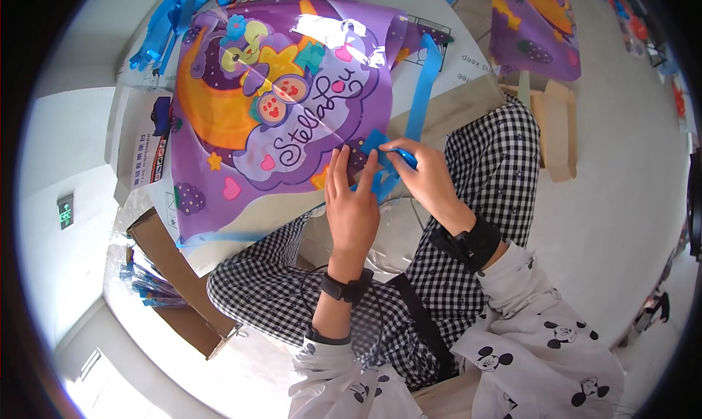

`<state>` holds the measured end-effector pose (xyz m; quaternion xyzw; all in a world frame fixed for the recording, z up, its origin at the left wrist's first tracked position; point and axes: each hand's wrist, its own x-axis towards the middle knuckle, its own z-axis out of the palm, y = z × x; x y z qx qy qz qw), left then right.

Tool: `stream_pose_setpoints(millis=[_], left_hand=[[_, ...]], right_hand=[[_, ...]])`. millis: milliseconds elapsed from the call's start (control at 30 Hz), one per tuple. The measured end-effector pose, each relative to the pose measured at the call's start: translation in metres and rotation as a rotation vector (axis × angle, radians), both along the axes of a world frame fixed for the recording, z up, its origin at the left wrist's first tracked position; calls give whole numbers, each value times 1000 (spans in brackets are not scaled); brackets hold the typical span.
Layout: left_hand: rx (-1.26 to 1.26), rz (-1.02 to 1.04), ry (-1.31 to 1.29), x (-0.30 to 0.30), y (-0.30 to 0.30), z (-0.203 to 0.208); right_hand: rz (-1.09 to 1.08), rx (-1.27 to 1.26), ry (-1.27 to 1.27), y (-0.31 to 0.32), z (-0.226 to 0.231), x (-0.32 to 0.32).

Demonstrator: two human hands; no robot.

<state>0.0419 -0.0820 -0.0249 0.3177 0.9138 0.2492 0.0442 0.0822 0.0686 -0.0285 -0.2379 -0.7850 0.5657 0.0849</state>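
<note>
— Item one: the kite (278, 97). Where are we keeping it?

— We are holding it spread face up across our lap and the cardboard box (172, 262) at our left knee. Purple sail, a cartoon animal on an orange moon, stars and hearts. It is lying flat, with creases crossing at its middle.

— Item two: hands?

— We are pressing the left hand (351, 203) flat, fingers stretched out, on the near corner of the sail. We are pinching the right hand (424, 174) on a small blue plastic piece (402, 158) right at that corner, where a blue patch (376, 145) is sitting on the sail.

— Item three: the blue ribbon (424, 86)?

— It is trailing from the same corner up past the kite's right edge. Whether it is fastened there, we cannot tell; our fingers are covering the joint.

— Progress entry?

— By our judgement, we are midway through: the sail is unfolded, and we are working the fitting at the near corner. No rod is showing across the front, and the other corners are looking untouched.

— Other stock?

— A second purple kite (537, 28) is lying well apart on the floor at upper right, beside another cardboard box (557, 130). Blue ribbons (164, 28) are heaping at upper left, past the kite's far edge.
</note>
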Motion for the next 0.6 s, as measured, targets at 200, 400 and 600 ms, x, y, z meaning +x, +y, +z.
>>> stream_pose_setpoints(millis=[200, 400, 600], left_hand=[[8, 14, -5, 1, 1, -1], [1, 27, -12, 2, 2, 1], [18, 36, -23, 1, 2, 2]], right_hand=[[6, 27, 8, 0, -2, 1], [30, 73, 32, -2, -4, 1], [46, 83, 40, -1, -5, 1]])
